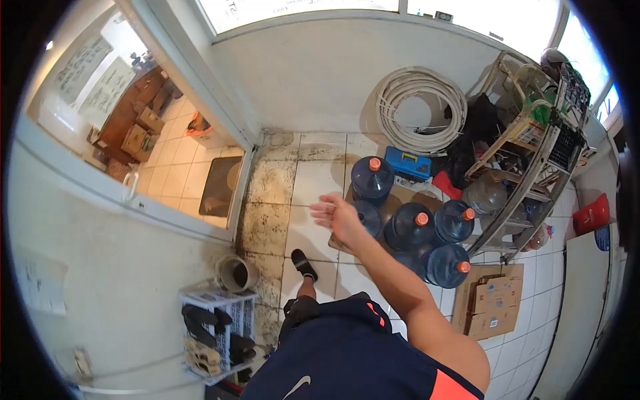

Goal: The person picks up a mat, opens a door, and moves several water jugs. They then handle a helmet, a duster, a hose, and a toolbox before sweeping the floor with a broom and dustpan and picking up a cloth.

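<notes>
My right hand (pixel 335 217) is stretched out over the tiled floor with its fingers apart, and nothing is in it. It is nearest to the blue water jugs, just left of a jug without a visible cap (pixel 367 219). Behind it stands a jug with an orange cap (pixel 373 179). Several more capped jugs, among them one in the middle (pixel 410 227) and one at the lower right (pixel 447 265), stand close together, partly on flat cardboard (pixel 400 195). My left hand is not in the picture.
A blue toolbox (pixel 408 164) and a coiled white hose (pixel 421 110) are by the back wall. A leaning ladder (pixel 533 193) and cluttered rack stand right. Folded cardboard (pixel 494 303) lies below. Left are a glass door (pixel 153 193), bucket (pixel 236 274) and shoe rack (pixel 220 299).
</notes>
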`<state>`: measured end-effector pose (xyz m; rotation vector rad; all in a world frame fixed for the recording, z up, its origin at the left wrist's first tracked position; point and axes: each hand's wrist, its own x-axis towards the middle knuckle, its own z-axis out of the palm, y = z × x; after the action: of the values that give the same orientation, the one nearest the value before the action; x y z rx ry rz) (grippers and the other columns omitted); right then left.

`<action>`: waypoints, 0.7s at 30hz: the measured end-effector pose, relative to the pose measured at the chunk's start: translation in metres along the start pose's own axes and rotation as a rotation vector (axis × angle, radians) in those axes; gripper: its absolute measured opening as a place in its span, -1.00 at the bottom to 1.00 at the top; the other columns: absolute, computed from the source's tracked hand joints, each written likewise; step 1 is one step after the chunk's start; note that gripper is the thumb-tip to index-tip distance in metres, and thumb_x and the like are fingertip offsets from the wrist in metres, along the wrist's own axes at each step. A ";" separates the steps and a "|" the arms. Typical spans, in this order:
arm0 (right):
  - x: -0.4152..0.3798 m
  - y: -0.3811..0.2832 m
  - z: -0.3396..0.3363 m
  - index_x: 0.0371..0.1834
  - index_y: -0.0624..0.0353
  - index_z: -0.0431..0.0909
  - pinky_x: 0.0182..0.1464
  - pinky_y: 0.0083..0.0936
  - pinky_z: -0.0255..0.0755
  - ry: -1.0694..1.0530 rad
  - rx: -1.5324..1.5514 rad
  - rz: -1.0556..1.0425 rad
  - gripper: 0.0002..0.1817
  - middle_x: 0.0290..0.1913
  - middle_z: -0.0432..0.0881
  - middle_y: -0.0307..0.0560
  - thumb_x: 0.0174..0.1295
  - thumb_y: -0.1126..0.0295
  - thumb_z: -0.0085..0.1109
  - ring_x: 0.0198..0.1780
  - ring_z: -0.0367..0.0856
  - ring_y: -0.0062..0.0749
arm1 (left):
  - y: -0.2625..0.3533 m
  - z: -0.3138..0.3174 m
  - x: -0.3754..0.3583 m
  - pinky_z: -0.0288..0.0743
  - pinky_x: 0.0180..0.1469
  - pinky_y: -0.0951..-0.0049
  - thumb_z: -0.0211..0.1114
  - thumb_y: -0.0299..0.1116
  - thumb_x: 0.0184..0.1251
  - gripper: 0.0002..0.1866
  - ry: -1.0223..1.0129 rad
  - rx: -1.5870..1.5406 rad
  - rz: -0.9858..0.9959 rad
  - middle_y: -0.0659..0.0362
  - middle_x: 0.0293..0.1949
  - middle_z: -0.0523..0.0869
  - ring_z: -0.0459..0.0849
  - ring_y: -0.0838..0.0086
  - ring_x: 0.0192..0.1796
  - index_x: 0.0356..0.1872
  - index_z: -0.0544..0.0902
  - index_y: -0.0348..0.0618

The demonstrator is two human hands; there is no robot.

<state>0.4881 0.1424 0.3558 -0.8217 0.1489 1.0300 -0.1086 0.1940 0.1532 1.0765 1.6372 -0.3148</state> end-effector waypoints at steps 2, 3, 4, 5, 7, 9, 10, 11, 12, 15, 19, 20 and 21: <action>0.064 -0.009 -0.031 0.07 0.21 0.29 -0.18 -0.34 0.49 0.117 -0.007 -0.080 -0.56 -0.14 0.59 0.11 0.26 0.12 -0.08 -0.19 0.58 -0.24 | 0.073 -0.030 0.047 0.37 -0.52 0.27 0.11 -0.26 0.16 -0.80 -0.021 0.140 0.115 0.07 -0.49 0.58 0.53 0.29 -0.52 -0.34 0.53 -0.19; 0.087 -0.014 -0.047 0.05 0.21 0.29 -0.19 -0.36 0.50 0.228 0.016 -0.081 -0.57 -0.14 0.59 0.12 0.26 0.12 -0.08 -0.21 0.58 -0.22 | 0.112 -0.051 0.074 0.37 -0.53 0.28 0.12 -0.27 0.15 -0.81 -0.026 0.223 0.178 0.07 -0.49 0.58 0.53 0.30 -0.52 -0.36 0.53 -0.19; 0.108 -0.009 -0.075 0.05 0.21 0.28 -0.23 -0.33 0.51 0.308 0.029 -0.136 -0.54 -0.15 0.57 0.13 0.25 0.08 -0.06 -0.23 0.59 -0.21 | 0.156 -0.073 0.101 0.37 -0.54 0.28 0.12 -0.28 0.14 -0.82 -0.029 0.314 0.247 0.07 -0.50 0.58 0.53 0.30 -0.53 -0.37 0.53 -0.19; 0.125 0.001 -0.111 0.07 0.22 0.28 -0.25 -0.31 0.51 0.443 0.062 -0.116 -0.51 -0.15 0.57 0.14 0.24 0.07 -0.05 -0.24 0.59 -0.20 | 0.201 -0.090 0.131 0.37 -0.55 0.29 0.13 -0.30 0.13 -0.83 -0.042 0.407 0.324 0.07 -0.51 0.58 0.53 0.31 -0.54 -0.39 0.53 -0.19; 0.134 0.013 -0.156 0.05 0.24 0.28 -0.33 -0.24 0.51 0.727 0.152 -0.092 -0.48 -0.19 0.57 0.15 0.21 0.04 -0.01 -0.29 0.58 -0.15 | 0.311 -0.120 0.198 0.37 -0.56 0.30 0.15 -0.33 0.11 -0.86 -0.059 0.674 0.587 0.07 -0.52 0.58 0.53 0.31 -0.55 -0.42 0.54 -0.19; 0.118 0.033 -0.186 0.01 0.24 0.29 -0.34 -0.23 0.49 0.845 0.120 -0.038 -0.51 -0.20 0.56 0.17 0.19 0.06 -0.02 -0.31 0.57 -0.12 | 0.437 -0.137 0.256 0.37 -0.58 0.31 0.16 -0.35 0.09 -0.88 -0.017 0.893 0.890 0.07 -0.53 0.58 0.53 0.32 -0.56 -0.45 0.54 -0.18; 0.106 0.049 -0.196 -0.01 0.25 0.29 -0.35 -0.24 0.49 0.901 0.098 -0.011 -0.52 -0.20 0.56 0.18 0.18 0.08 -0.02 -0.32 0.57 -0.12 | 0.502 -0.131 0.248 0.39 -0.49 0.36 0.16 -0.26 0.15 -0.83 -0.124 0.295 0.483 0.11 -0.49 0.59 0.56 0.36 -0.49 -0.35 0.53 -0.13; 0.095 0.070 -0.215 -0.03 0.25 0.29 -0.36 -0.22 0.47 0.934 0.140 0.016 -0.54 -0.20 0.54 0.20 0.17 0.11 -0.04 -0.33 0.56 -0.11 | 0.580 -0.113 0.217 0.41 -0.36 0.34 0.13 -0.16 0.19 -0.75 -0.047 0.266 0.378 0.16 -0.40 0.60 0.58 0.41 -0.37 -0.22 0.50 -0.07; 0.094 0.084 -0.228 -0.05 0.26 0.30 -0.36 -0.20 0.46 0.958 0.180 0.027 -0.57 -0.20 0.53 0.21 0.15 0.14 -0.06 -0.34 0.55 -0.09 | 0.644 -0.097 0.206 0.41 -0.26 0.29 0.11 -0.06 0.21 -0.67 -0.072 0.321 0.438 0.20 -0.33 0.60 0.58 0.42 -0.27 -0.13 0.45 -0.02; 0.092 0.124 -0.230 -0.17 0.25 0.39 -0.42 -0.12 0.44 1.235 0.280 0.139 -0.63 -0.31 0.53 0.18 0.15 0.15 -0.06 -0.39 0.56 -0.08 | 0.791 -0.043 0.204 0.43 -0.29 0.42 0.08 -0.11 0.29 -0.68 -0.124 0.275 0.683 0.20 -0.30 0.60 0.59 0.48 -0.26 -0.09 0.47 -0.08; 0.147 0.139 -0.216 -0.25 0.26 0.50 -0.38 -0.07 0.47 1.407 0.073 0.362 -0.67 -0.37 0.58 0.21 0.14 0.20 -0.04 -0.32 0.61 -0.06 | 0.920 0.045 0.211 0.44 -0.32 0.57 0.09 -0.15 0.31 -0.63 -0.357 0.195 0.745 0.14 -0.22 0.61 0.60 0.51 -0.22 0.00 0.46 -0.18; 0.184 0.162 -0.252 -0.26 0.24 0.52 -0.36 -0.10 0.49 1.370 -0.211 0.353 -0.70 -0.36 0.59 0.22 0.11 0.23 -0.02 -0.32 0.62 -0.06 | 0.938 0.070 0.196 0.44 -0.32 0.59 0.09 -0.15 0.32 -0.62 -0.405 0.209 0.726 0.12 -0.21 0.60 0.59 0.51 -0.21 0.01 0.45 -0.20; 0.220 0.189 -0.292 -0.28 0.22 0.55 -0.34 -0.14 0.50 1.346 -0.523 0.356 -0.73 -0.34 0.60 0.24 0.09 0.26 0.01 -0.32 0.63 -0.07 | 0.952 0.096 0.186 0.45 -0.28 0.56 0.09 -0.14 0.32 -0.60 -0.434 0.258 0.702 0.12 -0.17 0.60 0.60 0.49 -0.18 0.04 0.44 -0.20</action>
<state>0.5276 0.1496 -0.0539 -1.9251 1.2365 0.6730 0.6901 0.7439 0.2534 1.5747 0.7810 -0.2664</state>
